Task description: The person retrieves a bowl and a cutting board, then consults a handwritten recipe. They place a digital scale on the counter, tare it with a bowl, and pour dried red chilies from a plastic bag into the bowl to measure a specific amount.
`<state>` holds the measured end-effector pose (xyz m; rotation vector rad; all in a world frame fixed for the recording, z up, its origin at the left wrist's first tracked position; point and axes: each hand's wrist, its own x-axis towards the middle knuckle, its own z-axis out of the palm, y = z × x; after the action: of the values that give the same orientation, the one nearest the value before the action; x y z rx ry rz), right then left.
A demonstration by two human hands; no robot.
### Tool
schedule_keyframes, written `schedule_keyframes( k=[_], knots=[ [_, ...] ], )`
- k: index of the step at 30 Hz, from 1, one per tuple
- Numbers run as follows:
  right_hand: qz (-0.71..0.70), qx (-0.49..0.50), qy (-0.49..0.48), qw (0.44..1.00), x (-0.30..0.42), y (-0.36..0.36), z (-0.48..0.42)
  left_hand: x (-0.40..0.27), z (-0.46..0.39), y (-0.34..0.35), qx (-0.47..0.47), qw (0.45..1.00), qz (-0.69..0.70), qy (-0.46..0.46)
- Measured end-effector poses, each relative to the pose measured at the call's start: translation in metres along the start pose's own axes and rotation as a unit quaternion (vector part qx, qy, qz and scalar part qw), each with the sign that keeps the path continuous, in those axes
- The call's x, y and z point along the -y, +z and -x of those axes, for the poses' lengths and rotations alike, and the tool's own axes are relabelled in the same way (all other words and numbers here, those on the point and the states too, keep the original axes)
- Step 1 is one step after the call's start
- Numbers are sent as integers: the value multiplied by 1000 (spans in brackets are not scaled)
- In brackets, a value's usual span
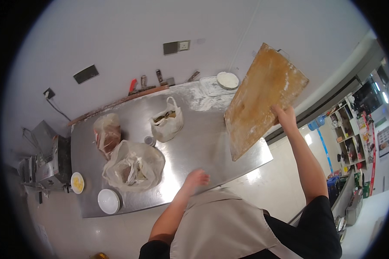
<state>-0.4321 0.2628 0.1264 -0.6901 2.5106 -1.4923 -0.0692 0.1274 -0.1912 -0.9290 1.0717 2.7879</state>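
My right hand (285,117) grips the edge of a large wooden cutting board (265,94), which is tilted up at the right end of the steel table (194,145) and dusted with white powder. A metal handle shows at the board's top edge. My left hand (197,178), a little blurred, is held empty at the table's front edge, fingers apart. Left of it is a large open plastic bag (117,174) with wrapped contents. Behind that lie a plastic bag with reddish-brown contents (107,134) and a small white bag (168,128) with dark pieces inside.
A bowl of white powder (227,80) stands on a clear tray at the back. Scrapers (143,82) and a red-handled tool (132,85) line the wall. White bowls (108,201) and a dish of yellow pieces (77,183) sit at left. Shelves (351,142) stand far right.
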Motion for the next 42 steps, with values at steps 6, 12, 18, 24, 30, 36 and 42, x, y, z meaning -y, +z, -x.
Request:
schedule_keyframes(
  k=[6,12,18,24,30,36,42],
  knots=[
    [-93,-9,9,996,4,23,78,15,2,-8,-3,996,-65,-57],
    [-185,-35,59,980,-27,26,137,40,0,-16,-10,988,-135,-72],
    [-221,-70,82,969,-56,27,160,43,2,-29,-39,993,-70,-86],
    [-205,-21,40,978,-91,1,123,29,-14,5,-82,986,-144,6],
    [-204,-3,36,978,-76,-10,99,-19,-65,89,-10,941,-325,91],
    [-198,0,-40,979,-88,-38,82,-8,-102,154,-4,962,-272,24],
    [-125,-2,-69,990,-119,-69,31,-5,-184,191,34,956,-291,14]
  ],
)
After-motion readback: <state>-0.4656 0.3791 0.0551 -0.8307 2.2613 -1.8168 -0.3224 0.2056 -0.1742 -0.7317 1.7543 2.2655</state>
